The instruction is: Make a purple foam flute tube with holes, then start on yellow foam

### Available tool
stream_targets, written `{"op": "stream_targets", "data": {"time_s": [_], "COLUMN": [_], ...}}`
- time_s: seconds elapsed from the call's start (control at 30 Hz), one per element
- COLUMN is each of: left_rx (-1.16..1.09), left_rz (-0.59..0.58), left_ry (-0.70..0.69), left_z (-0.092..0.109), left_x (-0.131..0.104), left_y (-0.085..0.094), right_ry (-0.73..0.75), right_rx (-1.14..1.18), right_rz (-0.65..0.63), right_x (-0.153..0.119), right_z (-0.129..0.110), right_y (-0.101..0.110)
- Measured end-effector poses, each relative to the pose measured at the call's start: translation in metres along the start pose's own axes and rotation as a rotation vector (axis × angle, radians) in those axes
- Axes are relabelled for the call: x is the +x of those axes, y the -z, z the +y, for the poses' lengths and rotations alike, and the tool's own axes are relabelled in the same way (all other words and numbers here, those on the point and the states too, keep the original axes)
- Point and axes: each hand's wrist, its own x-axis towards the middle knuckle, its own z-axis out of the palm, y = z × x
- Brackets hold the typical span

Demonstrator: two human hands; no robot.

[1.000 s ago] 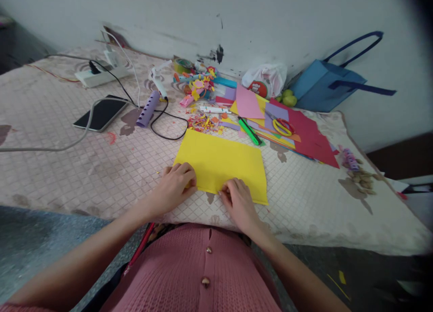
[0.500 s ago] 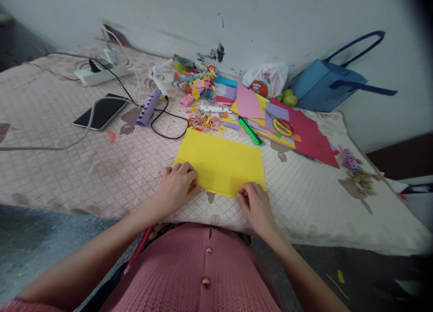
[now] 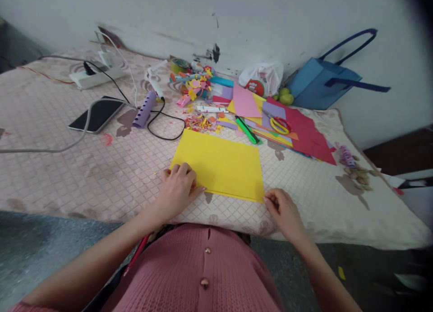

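A yellow sheet [image 3: 223,163] lies on the patterned tablecloth in front of me, with a narrow folded strip along its near edge. My left hand [image 3: 179,185] rests on the sheet's near left corner, fingers curled and the thumb at the near edge. At the near right corner, my right hand [image 3: 282,210] pinches the sheet's edge between thumb and finger. Just beyond the sheet lie a green cutter [image 3: 247,130] and a heap of small paper scraps [image 3: 199,122].
Coloured sheets [image 3: 304,131] with scissors [image 3: 279,124] on them lie at the back right, near a blue bag [image 3: 321,84]. At the left are a tablet [image 3: 96,116], a purple punched roll [image 3: 145,110], a glue gun [image 3: 154,83] and a power strip [image 3: 96,76] with cables.
My right hand has slid rightward along the near edge to the sheet's right corner. My left hand has stayed in place on the sheet. The view has shifted slightly.
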Motion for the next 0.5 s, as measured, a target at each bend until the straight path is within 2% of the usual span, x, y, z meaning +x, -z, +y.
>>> {"op": "stream_targets", "data": {"time_s": [0.1,0.17,0.23,0.37,0.4,0.5], "left_rx": [-0.03,-0.082,-0.16,-0.334,-0.36,-0.334], "left_rz": [-0.016,-0.036,-0.062,-0.101,-0.1,-0.061], "left_ry": [-0.013,-0.031,-0.063,-0.157,-0.185,-0.231], "left_z": [-0.003,-0.008,-0.014,-0.033,-0.038,-0.053], "left_x": [0.0,0.0,0.001,-0.001,-0.002,-0.007], "left_y": [0.002,0.005,0.009,0.016,0.016,0.015], "right_ry": [-0.031,-0.01,0.079,0.351,0.4,0.484], "right_rx": [0.019,0.022,0.089,0.195,0.194,0.186], "right_rz": [0.016,0.13,0.137,-0.112,-0.179,-0.278], "right_x": [0.007,0.015,0.023,0.039,0.042,0.049], "right_z": [-0.008,-0.027,-0.055,-0.112,-0.123,-0.143], "right_y": [0.012,0.016,0.012,-0.016,-0.025,-0.049]}}
